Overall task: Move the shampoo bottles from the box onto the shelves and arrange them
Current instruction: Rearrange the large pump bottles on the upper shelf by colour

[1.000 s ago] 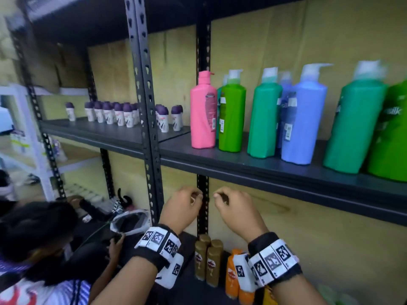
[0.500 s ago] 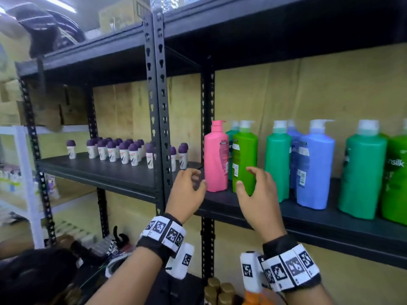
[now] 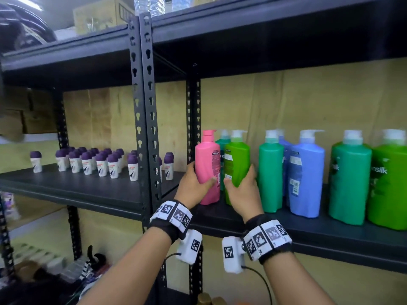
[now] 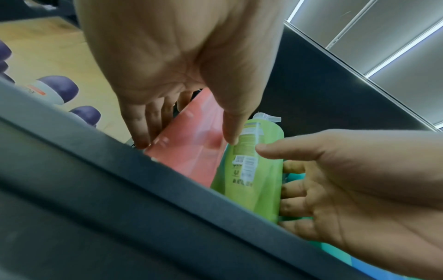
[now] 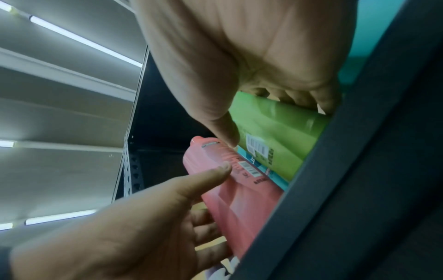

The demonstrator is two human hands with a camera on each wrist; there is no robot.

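Note:
A pink pump bottle point(image 3: 208, 159) stands at the left end of the black shelf point(image 3: 297, 230). My left hand point(image 3: 198, 181) grips its lower half, fingers behind and thumb across the front; in the left wrist view the pink bottle point(image 4: 189, 145) sits between fingers and thumb. Right beside it stands a light green bottle point(image 3: 237, 159), gripped low by my right hand point(image 3: 240, 183). In the right wrist view the green bottle point(image 5: 275, 130) lies under my fingers, and the pink bottle point(image 5: 239, 200) is next to it. A teal bottle point(image 3: 222, 142) stands behind them.
Further right on the shelf stand a teal bottle point(image 3: 271, 172), a blue bottle point(image 3: 307, 175), another teal one point(image 3: 350, 177) and a green one point(image 3: 389, 186). Several purple-capped roll-ons point(image 3: 99, 164) fill the left shelf beyond the black post point(image 3: 143, 128). Gold caps point(image 3: 209, 300) show below.
Both hands rose from below the shelf edge to the bottles. The left hand has closed round the pink bottle and the right round the light green one.

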